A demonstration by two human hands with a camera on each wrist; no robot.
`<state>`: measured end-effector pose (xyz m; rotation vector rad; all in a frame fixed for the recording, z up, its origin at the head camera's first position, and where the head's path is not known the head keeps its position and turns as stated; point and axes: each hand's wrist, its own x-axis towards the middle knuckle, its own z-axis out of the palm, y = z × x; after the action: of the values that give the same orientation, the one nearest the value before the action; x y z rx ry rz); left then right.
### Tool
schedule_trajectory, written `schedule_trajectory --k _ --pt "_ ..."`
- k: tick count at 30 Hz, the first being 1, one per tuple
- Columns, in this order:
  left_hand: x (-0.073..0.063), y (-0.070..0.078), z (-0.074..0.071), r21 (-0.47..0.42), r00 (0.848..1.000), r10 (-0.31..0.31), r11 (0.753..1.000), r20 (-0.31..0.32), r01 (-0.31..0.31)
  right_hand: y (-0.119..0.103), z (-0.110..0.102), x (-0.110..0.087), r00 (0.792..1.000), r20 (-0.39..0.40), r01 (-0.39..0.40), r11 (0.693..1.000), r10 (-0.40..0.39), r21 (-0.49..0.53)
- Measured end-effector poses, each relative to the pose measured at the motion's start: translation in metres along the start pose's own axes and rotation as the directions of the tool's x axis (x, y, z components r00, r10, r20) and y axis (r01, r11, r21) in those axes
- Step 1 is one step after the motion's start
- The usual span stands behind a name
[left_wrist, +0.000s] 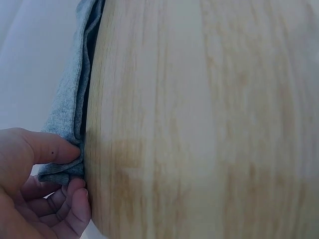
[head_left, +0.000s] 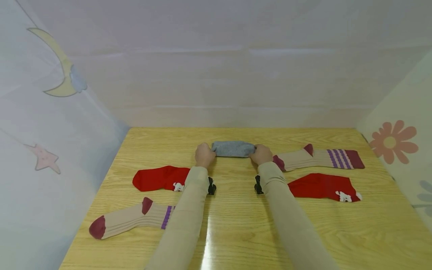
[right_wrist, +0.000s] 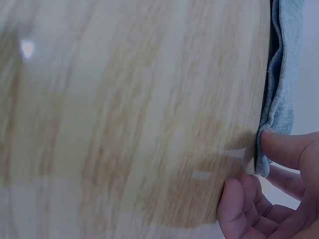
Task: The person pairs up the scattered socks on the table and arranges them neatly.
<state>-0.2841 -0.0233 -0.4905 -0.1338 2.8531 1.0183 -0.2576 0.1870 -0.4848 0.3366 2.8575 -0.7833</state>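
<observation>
A folded grey sock [head_left: 233, 149] lies crosswise near the table's far edge, its layers showing along the near side. My left hand [head_left: 204, 154] pinches its left end; in the left wrist view the thumb [left_wrist: 59, 149] presses on top of the fabric, with the other fingers curled beneath. At the opposite end, my right hand [head_left: 261, 154] pinches the sock in the same way. The right wrist view shows that thumb [right_wrist: 284, 149] over the grey fabric [right_wrist: 285, 94] and the fingertips against the table.
On the left lie a red sock [head_left: 158, 178] and a beige sock [head_left: 128, 220] with maroon toe and heel. Another beige sock [head_left: 320, 158] and red sock [head_left: 320, 185] lie on the right, partly behind the right arm. A pale cloth wall [head_left: 236, 86] rises behind the wooden table [head_left: 233, 225].
</observation>
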Motion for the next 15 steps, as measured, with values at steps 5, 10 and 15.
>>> schedule_trajectory --k 5,10,15 --pt "0.0009 -0.0011 0.0022 -0.015 1.0 0.012 1.0 -0.005 -0.012 0.0015 0.0008 0.0011 1.0 -0.006 0.019 1.0 -0.019 -0.022" --pt "0.0013 -0.0011 0.0026 -0.008 1.0 0.015 1.0 0.012 -0.015 0.0003 0.0019 0.0013 0.999 0.016 0.038 0.998 -0.038 -0.041" --pt "0.0017 0.0003 0.0017 0.009 1.0 0.023 1.0 0.019 -0.023 -0.0025 0.001 -0.0005 0.999 0.017 0.052 0.997 -0.051 -0.052"
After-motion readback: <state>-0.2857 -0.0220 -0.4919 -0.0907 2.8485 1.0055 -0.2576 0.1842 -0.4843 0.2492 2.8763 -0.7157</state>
